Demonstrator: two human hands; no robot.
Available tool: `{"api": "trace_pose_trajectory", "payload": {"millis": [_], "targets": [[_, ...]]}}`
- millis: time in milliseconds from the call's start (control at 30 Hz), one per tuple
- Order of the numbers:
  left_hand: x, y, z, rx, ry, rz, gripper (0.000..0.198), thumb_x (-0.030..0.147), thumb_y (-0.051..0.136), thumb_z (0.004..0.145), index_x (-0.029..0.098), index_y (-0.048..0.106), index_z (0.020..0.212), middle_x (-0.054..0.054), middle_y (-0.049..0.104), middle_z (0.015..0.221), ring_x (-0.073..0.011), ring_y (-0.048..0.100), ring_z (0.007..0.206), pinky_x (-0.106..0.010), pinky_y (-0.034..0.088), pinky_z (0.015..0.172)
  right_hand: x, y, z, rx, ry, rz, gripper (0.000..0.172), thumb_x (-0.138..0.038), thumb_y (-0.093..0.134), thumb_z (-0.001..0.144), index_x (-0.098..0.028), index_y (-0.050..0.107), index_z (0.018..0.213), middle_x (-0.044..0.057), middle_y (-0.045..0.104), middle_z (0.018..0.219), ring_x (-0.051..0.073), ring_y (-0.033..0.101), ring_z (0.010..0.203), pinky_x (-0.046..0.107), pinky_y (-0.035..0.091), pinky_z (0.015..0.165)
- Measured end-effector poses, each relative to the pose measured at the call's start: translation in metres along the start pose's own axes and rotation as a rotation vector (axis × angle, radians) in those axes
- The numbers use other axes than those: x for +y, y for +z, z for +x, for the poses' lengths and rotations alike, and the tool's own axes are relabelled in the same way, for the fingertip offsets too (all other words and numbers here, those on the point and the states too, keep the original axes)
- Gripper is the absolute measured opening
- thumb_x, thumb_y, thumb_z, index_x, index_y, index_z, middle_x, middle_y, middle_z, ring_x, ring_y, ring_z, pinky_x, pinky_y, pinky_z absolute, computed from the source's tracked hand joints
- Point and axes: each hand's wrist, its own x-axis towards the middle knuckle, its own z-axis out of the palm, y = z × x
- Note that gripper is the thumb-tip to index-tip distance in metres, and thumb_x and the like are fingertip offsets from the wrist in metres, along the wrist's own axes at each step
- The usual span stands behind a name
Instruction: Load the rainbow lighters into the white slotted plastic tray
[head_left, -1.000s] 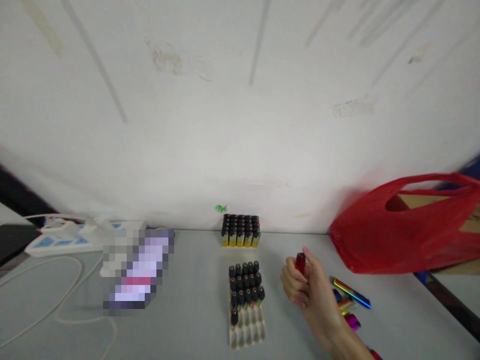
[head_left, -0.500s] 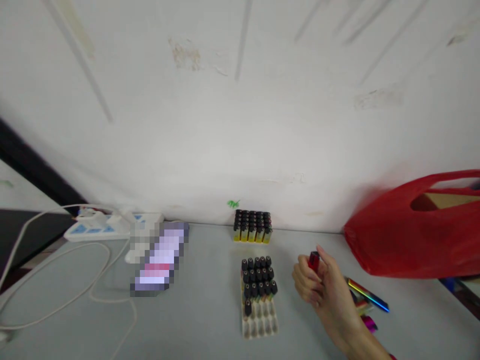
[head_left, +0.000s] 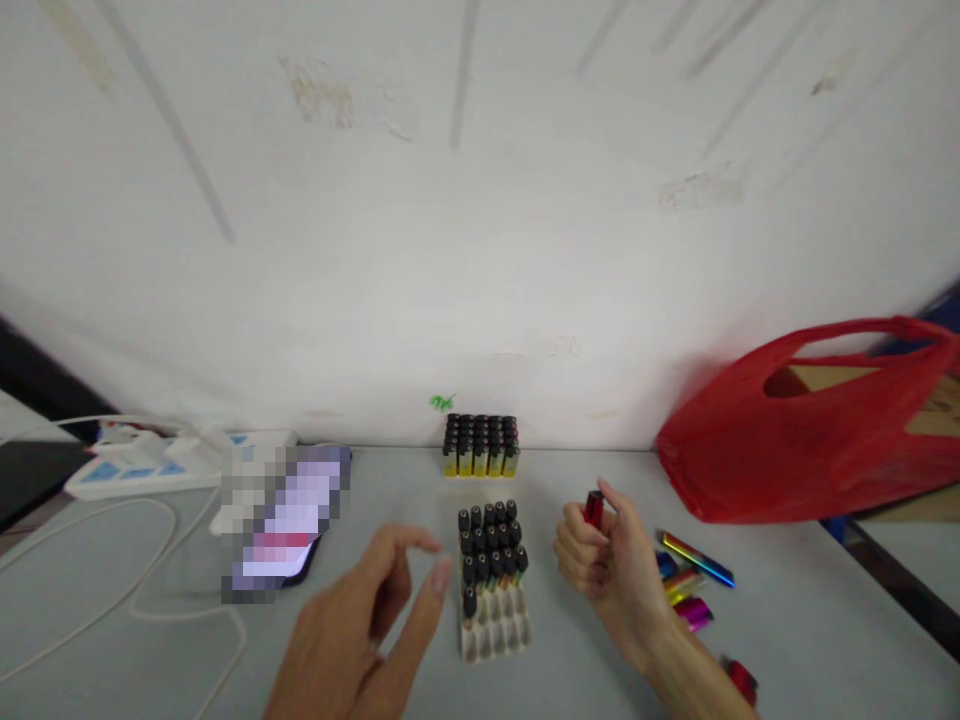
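Observation:
My left hand (head_left: 360,625) is raised over the table with thumb and index finger apart, holding nothing; it is left of a pale tray (head_left: 495,640). Several black-topped lighters (head_left: 491,540) stand upright in the tray's far rows, one more stands in the left slot of a nearer row, and the other near slots are bare. Right of the tray, my right hand (head_left: 611,575) is closed around a shiny red lighter case (head_left: 594,508), held upright with its dark end showing above the fingers. The case's lower part is hidden in my fist.
A block of yellow-based lighters (head_left: 480,460) stands by the wall. Shiny coloured cases (head_left: 694,612) lie right of my right hand, near a red bag (head_left: 780,450). To the left are a phone (head_left: 292,520), a power strip (head_left: 142,470) and a loose white cable (head_left: 176,520).
My left hand has come into view from below, left of the tray. My right hand still grips the red lighter case. The whole view has shifted slightly, and another red case now shows at lower right.

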Motion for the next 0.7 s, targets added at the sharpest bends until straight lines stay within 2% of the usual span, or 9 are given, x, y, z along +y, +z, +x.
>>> {"api": "trace_pose_trajectory", "payload": {"millis": [33,100,167,233,300,400,500,600,700], "targets": [[0.006,0.004,0.015,0.058,-0.024,-0.04,0.036,0.058,0.051,0.114,0.029,0.068,0.128,0.003,0.067,0.08,-0.0207,0.068,0.072,-0.03,0.058,0.067,0.001,0.001,0.0,0.007,0.005,-0.003,0.072,-0.072,0.078,0.084,-0.027,0.028,0.057,-0.013,0.015,0.053,0.007,0.006,0.046,0.025,0.007,0.041],[0.01,0.014,0.039,0.142,0.036,-0.125,0.038,0.055,0.047,0.114,0.026,0.061,0.134,-0.005,0.073,0.109,-0.0272,0.072,0.101,-0.042,0.061,0.093,0.005,0.003,-0.001,0.015,0.014,-0.013,0.072,-0.074,0.077,0.082,-0.027,0.028,0.057,-0.013,0.015,0.053,0.006,0.006,0.046,0.025,0.007,0.041],[0.002,0.026,0.05,0.142,0.165,-0.181,0.039,0.051,0.048,0.113,0.024,0.055,0.141,-0.011,0.066,0.137,-0.033,0.063,0.133,-0.053,0.049,0.118,0.009,0.007,-0.002,0.029,0.012,-0.025,0.072,-0.076,0.075,0.082,-0.027,0.028,0.057,-0.013,0.015,0.052,0.006,0.007,0.046,0.025,0.008,0.042],[-0.017,0.039,0.049,0.05,0.293,-0.194,0.058,0.052,0.056,0.108,0.027,0.043,0.158,-0.014,0.052,0.159,-0.039,0.047,0.152,-0.061,0.036,0.128,0.012,0.01,-0.004,0.046,0.01,-0.04,0.071,-0.077,0.073,0.082,-0.027,0.027,0.058,-0.013,0.016,0.052,0.006,0.007,0.047,0.025,0.008,0.043],[-0.038,0.048,0.041,-0.059,0.412,-0.203,0.094,0.058,0.074,0.093,0.029,0.029,0.169,-0.015,0.038,0.17,-0.0465,0.037,0.158,-0.066,0.031,0.131,0.015,0.012,-0.004,0.063,0.008,-0.058,0.07,-0.077,0.072,0.08,-0.027,0.027,0.057,-0.013,0.016,0.052,0.006,0.007,0.046,0.025,0.007,0.043],[-0.053,0.055,0.031,-0.201,0.371,-0.29,0.12,0.05,0.086,0.08,0.037,0.012,0.174,-0.013,0.03,0.175,-0.0492,0.032,0.161,-0.072,0.028,0.131,0.016,0.012,-0.003,0.086,0.007,-0.079,0.069,-0.076,0.071,0.079,-0.028,0.027,0.056,-0.013,0.015,0.05,0.007,0.007,0.045,0.025,0.007,0.043],[-0.045,0.054,0.029,-0.254,0.246,-0.356,0.133,0.035,0.09,0.074,0.042,0.003,0.173,-0.013,0.036,0.173,-0.0476,0.04,0.158,-0.074,0.03,0.129,0.017,0.01,-0.003,0.108,0.012,-0.076,0.065,-0.072,0.071,0.077,-0.028,0.029,0.056,-0.014,0.016,0.049,0.007,0.007,0.045,0.026,0.006,0.043],[-0.033,0.05,0.032,-0.251,0.15,-0.411,0.134,0.028,0.092,0.072,0.043,0.005,0.173,-0.012,0.046,0.166,-0.0436,0.051,0.152,-0.067,0.039,0.128,0.018,0.009,-0.004,0.097,0.022,-0.065,0.061,-0.069,0.073,0.075,-0.027,0.031,0.057,-0.014,0.017,0.049,0.007,0.008,0.044,0.026,0.008,0.043],[-0.035,0.044,0.031,-0.22,0.135,-0.372,0.135,0.026,0.094,0.07,0.042,0.008,0.173,-0.012,0.052,0.162,-0.0439,0.051,0.153,-0.067,0.039,0.129,0.018,0.008,-0.004,0.086,0.014,-0.063,0.064,-0.07,0.073,0.078,-0.027,0.031,0.058,-0.014,0.017,0.05,0.007,0.008,0.045,0.026,0.008,0.043]]}}
